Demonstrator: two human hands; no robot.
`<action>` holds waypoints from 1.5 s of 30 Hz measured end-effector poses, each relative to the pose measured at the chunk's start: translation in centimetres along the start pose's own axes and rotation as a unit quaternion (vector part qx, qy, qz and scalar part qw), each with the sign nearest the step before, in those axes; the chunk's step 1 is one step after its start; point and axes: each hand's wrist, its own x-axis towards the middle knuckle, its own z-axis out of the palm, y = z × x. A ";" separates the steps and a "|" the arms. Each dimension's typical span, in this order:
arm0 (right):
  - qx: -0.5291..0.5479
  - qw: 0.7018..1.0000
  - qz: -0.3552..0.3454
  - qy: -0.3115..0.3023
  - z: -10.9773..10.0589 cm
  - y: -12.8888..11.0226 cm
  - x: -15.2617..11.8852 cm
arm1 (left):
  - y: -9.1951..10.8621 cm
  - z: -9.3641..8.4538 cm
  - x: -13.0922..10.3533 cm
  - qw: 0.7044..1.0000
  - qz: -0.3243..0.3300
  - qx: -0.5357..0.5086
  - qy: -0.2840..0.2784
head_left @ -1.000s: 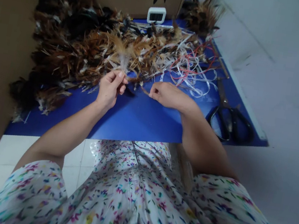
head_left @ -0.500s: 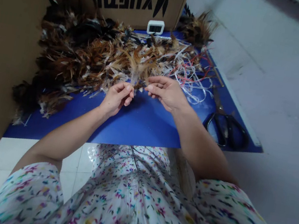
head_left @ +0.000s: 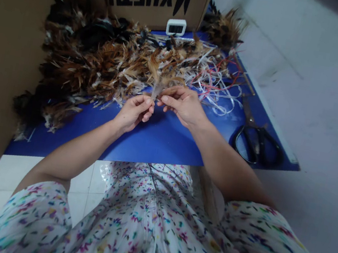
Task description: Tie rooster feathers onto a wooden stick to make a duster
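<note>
Left grip (head_left: 134, 112): pinching feather (head_left: 157, 89) over counter (head_left: 159, 144) | Right grip (head_left: 186, 106): curling beside it, closure indeterminable | Pile (head_left: 103, 55): lying behind

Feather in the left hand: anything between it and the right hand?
Nothing visible. The right hand is right beside the base of the feather, which the left hand pinches; whether it touches is unclear. The feather pile lies beyond, the scissors off to the right.
</note>
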 end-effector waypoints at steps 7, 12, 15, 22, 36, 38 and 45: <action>-0.003 0.996 -0.084 -0.011 0.2 0.7 0.2 | 0.1 0.2 -0.2 0.996 -0.044 -0.072 -0.024; -0.017 0.993 -0.118 -0.014 0.0 1.2 0.5 | 0.1 0.3 -0.3 0.993 -0.056 -0.101 -0.038; -0.026 0.992 -0.122 -0.009 0.0 1.2 0.4 | 0.1 0.3 -0.3 0.992 -0.062 -0.104 -0.033; -0.020 0.990 -0.136 -0.009 0.1 1.1 0.3 | 0.0 0.3 -0.2 0.992 -0.080 -0.094 -0.018; -0.129 0.976 -0.173 -0.002 -0.3 1.0 0.1 | -0.2 -0.1 -0.1 0.993 -0.078 -0.086 -0.026; -0.143 0.973 -0.179 -0.002 -0.3 1.0 0.2 | -0.1 -0.1 -0.1 0.993 -0.074 -0.083 -0.028; -0.075 0.987 -0.145 -0.007 -0.4 1.5 0.5 | 0.0 -0.1 -0.1 0.997 -0.050 -0.056 -0.008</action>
